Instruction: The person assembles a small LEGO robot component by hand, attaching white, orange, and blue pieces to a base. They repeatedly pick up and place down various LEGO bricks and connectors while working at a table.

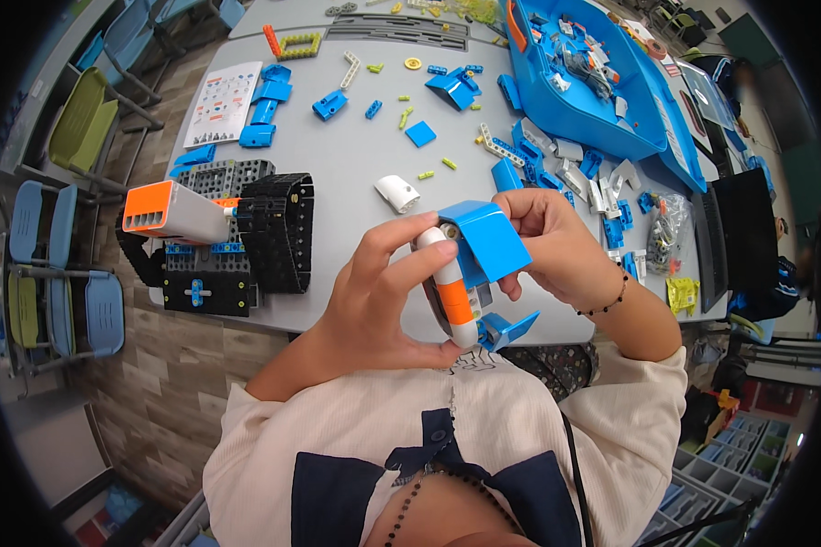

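Close in front of my chest I hold a partly built model (459,301) of white, orange and blue building bricks. My left hand (379,296) grips its white and orange rounded side, thumb at the lower end and fingers at the upper end. A large blue angled panel (493,239) sits at the model's top right. The fingers of my right hand (556,242) are closed on that panel's far right edge; some fingertips are hidden behind it. A smaller blue panel piece (509,330) sticks out at the bottom. Just beyond my hands lies a white curved piece (398,193).
At left on the grey table (347,205) stands a tracked brick vehicle (219,232) with an orange and white block. Behind it lies an instruction sheet (223,105). A blue bin (602,118) of parts stands far right. Loose blue, white and green pieces (420,134) are scattered between.
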The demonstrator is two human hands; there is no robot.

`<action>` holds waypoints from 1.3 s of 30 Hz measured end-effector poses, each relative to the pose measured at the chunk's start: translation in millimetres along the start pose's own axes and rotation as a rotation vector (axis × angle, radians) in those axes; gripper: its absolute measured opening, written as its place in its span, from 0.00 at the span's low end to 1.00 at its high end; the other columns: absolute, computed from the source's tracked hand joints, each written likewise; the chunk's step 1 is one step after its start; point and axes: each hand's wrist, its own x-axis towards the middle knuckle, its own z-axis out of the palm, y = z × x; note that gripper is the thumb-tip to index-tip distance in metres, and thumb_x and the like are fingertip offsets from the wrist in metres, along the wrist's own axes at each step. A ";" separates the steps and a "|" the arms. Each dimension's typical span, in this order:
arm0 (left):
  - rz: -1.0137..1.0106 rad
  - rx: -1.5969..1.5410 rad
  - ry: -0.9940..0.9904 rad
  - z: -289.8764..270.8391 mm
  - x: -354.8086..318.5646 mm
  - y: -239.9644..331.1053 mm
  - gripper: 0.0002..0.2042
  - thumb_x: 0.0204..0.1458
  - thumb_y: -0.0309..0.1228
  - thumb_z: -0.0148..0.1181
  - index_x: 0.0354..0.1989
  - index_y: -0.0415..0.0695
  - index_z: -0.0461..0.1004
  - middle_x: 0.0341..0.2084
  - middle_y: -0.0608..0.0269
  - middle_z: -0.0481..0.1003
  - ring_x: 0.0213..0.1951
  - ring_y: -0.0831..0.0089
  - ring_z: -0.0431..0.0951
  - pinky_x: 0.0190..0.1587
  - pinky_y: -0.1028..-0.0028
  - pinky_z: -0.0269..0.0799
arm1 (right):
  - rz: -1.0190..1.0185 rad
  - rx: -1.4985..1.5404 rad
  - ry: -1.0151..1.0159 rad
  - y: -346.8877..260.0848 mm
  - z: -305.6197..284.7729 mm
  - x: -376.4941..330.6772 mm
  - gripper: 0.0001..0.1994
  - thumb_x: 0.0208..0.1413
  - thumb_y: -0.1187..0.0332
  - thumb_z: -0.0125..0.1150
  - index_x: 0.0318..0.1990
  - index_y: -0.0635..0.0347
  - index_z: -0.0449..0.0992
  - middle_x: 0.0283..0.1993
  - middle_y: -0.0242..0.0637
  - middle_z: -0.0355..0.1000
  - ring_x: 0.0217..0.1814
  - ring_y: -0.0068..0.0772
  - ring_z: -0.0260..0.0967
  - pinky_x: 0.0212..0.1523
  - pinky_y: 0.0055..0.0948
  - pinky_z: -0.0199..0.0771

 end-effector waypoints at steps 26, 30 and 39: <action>-0.096 -0.084 -0.011 -3.1 5.7 -7.1 0.50 0.17 0.37 0.78 0.55 0.43 0.57 0.49 0.49 0.62 0.51 0.57 0.67 0.47 0.67 0.75 | -0.084 -0.017 0.031 -21.1 9.9 1.5 0.13 0.55 0.65 0.63 0.42 0.65 0.72 0.34 0.39 0.75 0.31 0.23 0.74 0.29 0.22 0.79; -0.063 -0.109 0.054 -7.4 1.8 -12.4 0.50 0.16 0.36 0.79 0.55 0.41 0.58 0.50 0.49 0.62 0.52 0.57 0.68 0.48 0.67 0.74 | -0.192 -0.159 0.091 -31.4 0.5 -8.4 0.14 0.55 0.67 0.62 0.45 0.65 0.72 0.35 0.38 0.75 0.33 0.22 0.74 0.28 0.22 0.76; 0.085 0.210 0.239 -14.4 -6.4 -33.5 0.47 0.22 0.46 0.77 0.55 0.46 0.58 0.49 0.47 0.64 0.50 0.55 0.66 0.50 0.59 0.64 | -0.579 -0.519 0.817 -91.4 -176.6 16.2 0.10 0.56 0.63 0.58 0.40 0.57 0.78 0.36 0.28 0.75 0.33 0.17 0.69 0.29 0.20 0.69</action>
